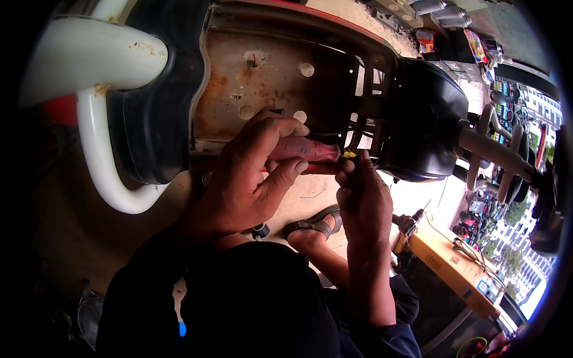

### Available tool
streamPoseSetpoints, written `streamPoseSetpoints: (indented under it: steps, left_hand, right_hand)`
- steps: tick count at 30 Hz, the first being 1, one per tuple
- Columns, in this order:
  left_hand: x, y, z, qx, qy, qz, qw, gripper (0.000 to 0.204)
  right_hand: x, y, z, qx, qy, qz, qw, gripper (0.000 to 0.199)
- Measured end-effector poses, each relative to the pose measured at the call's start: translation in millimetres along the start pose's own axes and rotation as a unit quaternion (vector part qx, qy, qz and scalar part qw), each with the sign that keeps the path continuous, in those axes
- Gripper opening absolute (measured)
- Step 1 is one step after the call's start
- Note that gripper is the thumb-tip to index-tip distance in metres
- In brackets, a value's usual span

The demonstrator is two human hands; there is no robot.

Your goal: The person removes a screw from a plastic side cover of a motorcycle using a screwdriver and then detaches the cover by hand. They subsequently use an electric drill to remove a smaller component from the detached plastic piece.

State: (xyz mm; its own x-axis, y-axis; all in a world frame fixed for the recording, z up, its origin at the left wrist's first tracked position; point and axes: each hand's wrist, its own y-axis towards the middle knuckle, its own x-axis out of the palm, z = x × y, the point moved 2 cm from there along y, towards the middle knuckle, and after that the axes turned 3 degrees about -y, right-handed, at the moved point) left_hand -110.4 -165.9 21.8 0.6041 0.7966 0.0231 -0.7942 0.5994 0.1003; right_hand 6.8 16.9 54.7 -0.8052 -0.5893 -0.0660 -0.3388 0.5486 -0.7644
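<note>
Reddish piece, between left hand's thumb and forefinger, near right hand

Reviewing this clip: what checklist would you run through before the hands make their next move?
1. Left hand holding the red tube: ok.
2. Right hand fingers at the yellow piece by the tube's end: ok.
3. Yellow piece fastened to the tube: cannot tell, too small.
4. Metal pan free of rust: not ok, brown patches show.
5. Drill out of both hands: ok.
</note>
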Motion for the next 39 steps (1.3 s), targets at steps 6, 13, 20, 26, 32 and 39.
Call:
streamPoseSetpoints:
  steps: [6,13,20,26,32,39]
  left_hand:
    - [1.8,-1.1,-2.9,-0.006,-0.024,0.004,1.000,0.041]
    - [1.1,-2.2,-1.3,-0.030,-0.027,-0.007,0.999,0.040]
    - [-1.8,-1.5,7.4,-0.060,-0.026,-0.021,0.998,0.037]
    - [1.3,-3.0,-1.3,-0.055,-0.039,-0.012,0.998,0.039]
    - [2.5,1.8,2.0,-0.044,-0.041,0.007,0.998,0.037]
    - [4.7,5.7,1.0,-0.046,-0.086,0.021,0.995,0.033]
  right_hand:
    - [1.6,-1.9,3.1,-0.008,0.007,0.011,1.000,0.030]
    - [1.0,-0.4,4.9,-0.016,0.028,-0.005,0.999,0.028]
    - [2.7,-1.0,5.8,-0.019,0.037,-0.003,0.999,0.028]
    - [0.6,1.1,7.6,-0.026,0.040,-0.003,0.999,0.029]
    - [3.9,-0.1,2.3,-0.029,0.017,-0.005,0.999,0.030]
    - [3.1,-19.3,-3.6,-0.394,-0.447,0.102,0.797,0.014]
